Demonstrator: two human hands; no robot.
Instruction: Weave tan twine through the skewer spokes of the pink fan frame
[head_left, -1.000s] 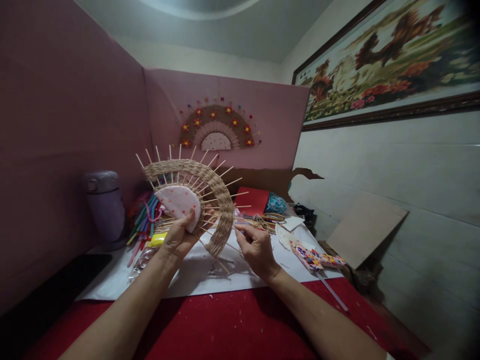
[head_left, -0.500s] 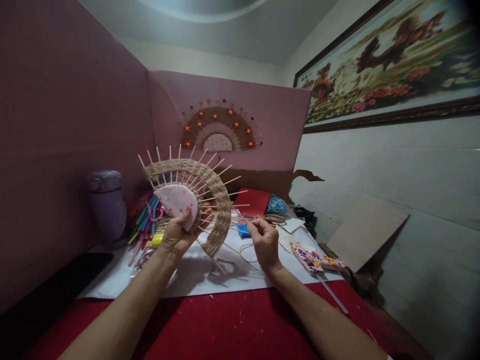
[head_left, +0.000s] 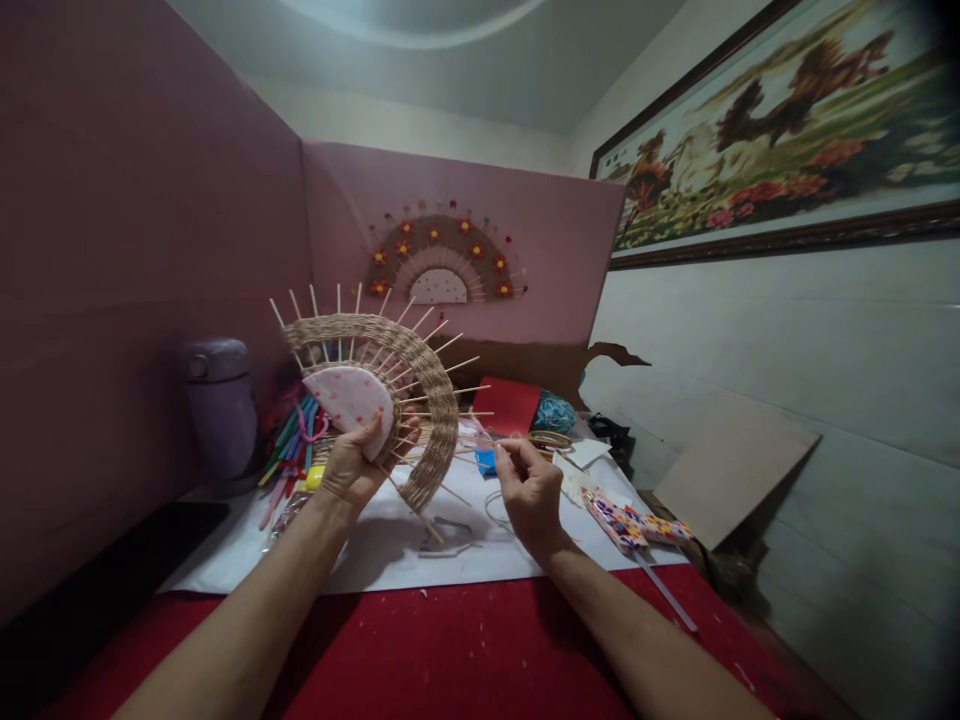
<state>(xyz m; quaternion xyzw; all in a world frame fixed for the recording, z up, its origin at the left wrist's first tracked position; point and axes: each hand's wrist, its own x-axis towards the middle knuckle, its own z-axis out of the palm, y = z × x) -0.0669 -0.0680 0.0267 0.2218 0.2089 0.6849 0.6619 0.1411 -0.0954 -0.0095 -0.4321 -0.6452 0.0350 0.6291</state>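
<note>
My left hand grips a half-round woven fan by its spotted white centre, thumb in front and fingers behind. Thin wooden sticks radiate through its band of brown twine and poke out past the rim. To the right of the fan, my right hand is closed in a pinch on a thin strand of twine. The strand runs from the fingertips toward the fan's edge, and a loose loop of twine hangs or lies below. Where exactly the strand joins the band is too fine to make out.
A finished-looking fan with red flowers hangs on the pink panel. Behind my hands lie a red sheet, blue yarn, colourful pipe cleaners and a patterned packet. A purple bottle stands at left; white paper covers part of the red cloth.
My right hand has moved a little right, away from the fan, drawing the strand out. A blue item behind it has come into view. The fan has shifted slightly left.
</note>
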